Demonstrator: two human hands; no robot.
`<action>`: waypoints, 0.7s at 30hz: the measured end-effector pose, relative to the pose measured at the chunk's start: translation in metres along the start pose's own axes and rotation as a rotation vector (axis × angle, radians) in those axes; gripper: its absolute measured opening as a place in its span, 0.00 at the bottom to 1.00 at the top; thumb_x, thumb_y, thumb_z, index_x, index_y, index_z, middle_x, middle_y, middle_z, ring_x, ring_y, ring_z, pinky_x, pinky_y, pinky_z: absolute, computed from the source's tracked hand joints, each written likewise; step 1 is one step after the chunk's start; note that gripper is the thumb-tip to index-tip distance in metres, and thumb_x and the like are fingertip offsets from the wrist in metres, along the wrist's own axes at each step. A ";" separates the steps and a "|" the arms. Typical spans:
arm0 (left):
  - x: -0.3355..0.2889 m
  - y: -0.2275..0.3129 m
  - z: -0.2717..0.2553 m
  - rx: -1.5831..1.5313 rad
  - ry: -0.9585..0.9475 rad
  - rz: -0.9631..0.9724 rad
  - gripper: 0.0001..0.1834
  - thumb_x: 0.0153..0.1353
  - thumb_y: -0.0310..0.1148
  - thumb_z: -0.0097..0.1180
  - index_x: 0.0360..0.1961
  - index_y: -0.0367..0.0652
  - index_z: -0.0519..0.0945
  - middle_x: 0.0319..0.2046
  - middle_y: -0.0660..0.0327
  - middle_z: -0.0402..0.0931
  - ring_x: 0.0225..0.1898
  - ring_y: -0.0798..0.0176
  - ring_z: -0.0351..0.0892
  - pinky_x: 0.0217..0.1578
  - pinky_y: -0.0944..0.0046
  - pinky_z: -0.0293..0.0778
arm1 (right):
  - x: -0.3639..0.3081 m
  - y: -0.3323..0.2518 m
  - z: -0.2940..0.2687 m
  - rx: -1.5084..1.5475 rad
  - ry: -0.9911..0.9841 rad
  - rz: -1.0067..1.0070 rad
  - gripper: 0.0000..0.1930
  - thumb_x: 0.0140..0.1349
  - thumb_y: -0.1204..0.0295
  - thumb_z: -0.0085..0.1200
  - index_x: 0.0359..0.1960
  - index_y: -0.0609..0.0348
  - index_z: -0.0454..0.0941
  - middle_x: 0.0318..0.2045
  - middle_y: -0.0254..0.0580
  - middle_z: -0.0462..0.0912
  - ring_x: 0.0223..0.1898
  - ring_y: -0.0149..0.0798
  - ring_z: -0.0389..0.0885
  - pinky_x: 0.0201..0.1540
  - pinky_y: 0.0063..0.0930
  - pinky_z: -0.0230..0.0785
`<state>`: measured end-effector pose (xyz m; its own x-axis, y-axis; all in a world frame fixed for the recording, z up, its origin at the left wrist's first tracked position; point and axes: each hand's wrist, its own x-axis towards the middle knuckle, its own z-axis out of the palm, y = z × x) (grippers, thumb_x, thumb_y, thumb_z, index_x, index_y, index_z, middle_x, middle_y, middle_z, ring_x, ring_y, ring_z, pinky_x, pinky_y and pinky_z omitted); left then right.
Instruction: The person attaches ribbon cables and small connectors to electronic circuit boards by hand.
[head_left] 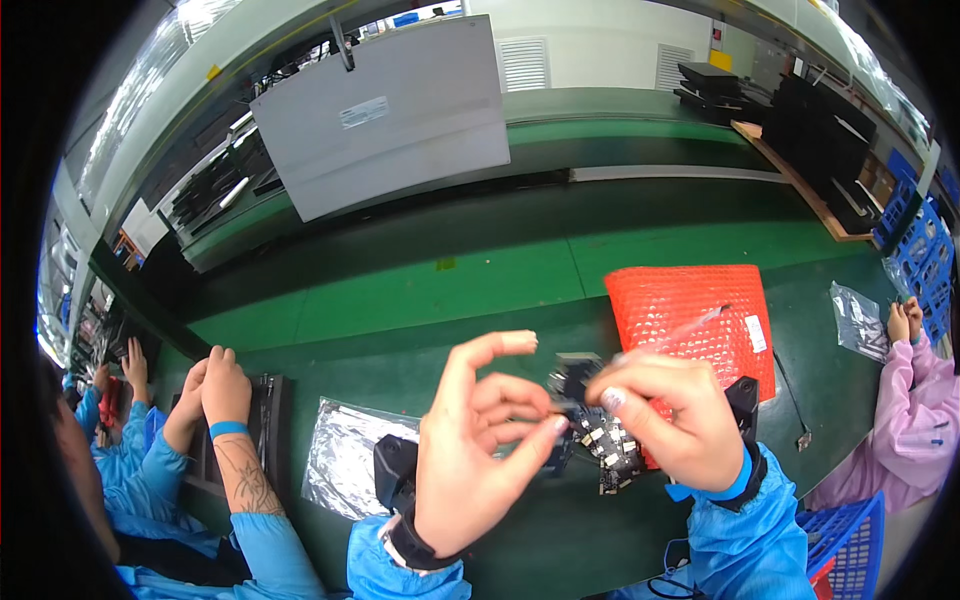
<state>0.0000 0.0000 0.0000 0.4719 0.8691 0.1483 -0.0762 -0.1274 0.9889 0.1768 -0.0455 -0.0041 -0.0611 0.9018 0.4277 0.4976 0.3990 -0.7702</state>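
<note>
In front of me, my left hand point(485, 440) pinches with thumb and a finger at the lower edge of a small dark flat part point(575, 376), its index finger raised. My right hand point(672, 412) grips the same part from the other side between thumb and fingers. The part is blurred, so its exact kind is unclear. Just beneath both hands lies a pile of small black-and-white electronic pieces point(612, 450), partly hidden by the right hand. A blurred thin strand with a dark tip point(722, 311) shows above the right hand, over a red bubble-wrap bag point(690, 290).
A clear plastic bag point(350, 455) lies left of my hands. On the right are a thin cable point(790, 395), another plastic bag point(860, 320) and a blue basket point(850, 540). A grey panel point(390, 120) stands at the back. Co-workers' hands point(225, 390) work at the left, others point(904, 320) at the right.
</note>
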 end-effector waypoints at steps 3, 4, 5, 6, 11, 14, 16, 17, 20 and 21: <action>0.007 -0.001 -0.008 -0.048 0.048 -0.020 0.30 0.46 0.13 0.54 0.53 0.37 0.60 0.31 0.59 0.71 0.36 0.69 0.74 0.40 0.70 0.74 | 0.006 -0.003 -0.002 -0.050 0.135 0.019 0.09 0.52 0.76 0.53 0.35 0.64 0.77 0.31 0.47 0.79 0.33 0.43 0.78 0.37 0.29 0.69; 0.009 -0.004 -0.010 -0.085 0.049 0.010 0.30 0.48 0.13 0.54 0.53 0.38 0.60 0.32 0.59 0.71 0.36 0.70 0.73 0.37 0.72 0.74 | 0.007 -0.001 -0.006 -0.117 0.183 -0.052 0.09 0.51 0.77 0.54 0.35 0.64 0.77 0.31 0.47 0.79 0.34 0.44 0.78 0.38 0.30 0.69; 0.012 -0.006 -0.012 -0.122 0.045 0.042 0.30 0.49 0.13 0.53 0.53 0.39 0.59 0.33 0.59 0.70 0.37 0.70 0.73 0.34 0.74 0.73 | 0.007 0.001 -0.011 -0.187 0.234 -0.123 0.09 0.50 0.77 0.54 0.35 0.64 0.77 0.32 0.47 0.79 0.36 0.44 0.78 0.40 0.31 0.69; 0.016 -0.009 -0.011 -0.156 0.029 0.053 0.29 0.49 0.13 0.52 0.53 0.39 0.59 0.35 0.58 0.70 0.39 0.68 0.73 0.37 0.70 0.75 | 0.006 0.002 -0.015 -0.191 0.275 -0.102 0.10 0.49 0.78 0.55 0.34 0.64 0.77 0.32 0.47 0.79 0.38 0.45 0.77 0.43 0.31 0.68; 0.017 -0.017 0.003 -0.310 0.108 0.131 0.30 0.48 0.22 0.53 0.54 0.37 0.60 0.41 0.54 0.71 0.38 0.61 0.75 0.40 0.57 0.76 | 0.003 0.009 -0.024 -0.155 0.377 -0.151 0.04 0.49 0.76 0.56 0.28 0.61 0.77 0.29 0.44 0.78 0.34 0.45 0.76 0.38 0.32 0.68; 0.001 -0.007 0.001 -0.343 0.241 0.217 0.29 0.50 0.22 0.52 0.55 0.36 0.60 0.36 0.59 0.68 0.36 0.65 0.73 0.42 0.62 0.73 | 0.004 0.006 -0.005 -0.005 0.241 -0.175 0.07 0.53 0.68 0.54 0.25 0.60 0.76 0.25 0.44 0.78 0.31 0.46 0.76 0.35 0.34 0.68; 0.001 -0.015 0.008 -0.445 0.135 0.221 0.24 0.53 0.15 0.48 0.53 0.36 0.63 0.42 0.57 0.70 0.44 0.61 0.71 0.46 0.63 0.69 | -0.003 0.003 -0.001 0.035 0.132 -0.128 0.12 0.54 0.63 0.52 0.28 0.60 0.76 0.24 0.47 0.78 0.29 0.49 0.77 0.32 0.37 0.68; 0.003 -0.019 0.014 -0.489 0.114 0.215 0.24 0.53 0.15 0.48 0.53 0.36 0.63 0.40 0.58 0.70 0.42 0.62 0.71 0.44 0.64 0.69 | -0.007 0.004 -0.003 0.055 0.015 -0.078 0.13 0.55 0.64 0.54 0.33 0.62 0.75 0.26 0.46 0.79 0.28 0.45 0.78 0.31 0.32 0.70; 0.009 -0.024 0.025 -0.538 0.128 0.240 0.23 0.54 0.15 0.47 0.52 0.37 0.62 0.42 0.57 0.70 0.42 0.62 0.70 0.44 0.64 0.69 | -0.010 0.005 0.002 0.040 0.054 -0.105 0.10 0.54 0.67 0.52 0.27 0.63 0.72 0.18 0.48 0.76 0.21 0.51 0.75 0.25 0.37 0.66; 0.010 -0.022 0.028 -0.540 0.108 0.240 0.23 0.54 0.15 0.47 0.52 0.37 0.62 0.42 0.57 0.70 0.42 0.62 0.70 0.44 0.64 0.69 | -0.009 0.003 0.000 0.042 0.078 -0.104 0.09 0.54 0.69 0.52 0.26 0.63 0.72 0.16 0.49 0.75 0.20 0.51 0.75 0.23 0.37 0.65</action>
<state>0.0311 -0.0023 -0.0204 0.2964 0.8935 0.3374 -0.6185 -0.0897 0.7807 0.1792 -0.0526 -0.0106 -0.0422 0.8400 0.5410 0.4553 0.4981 -0.7379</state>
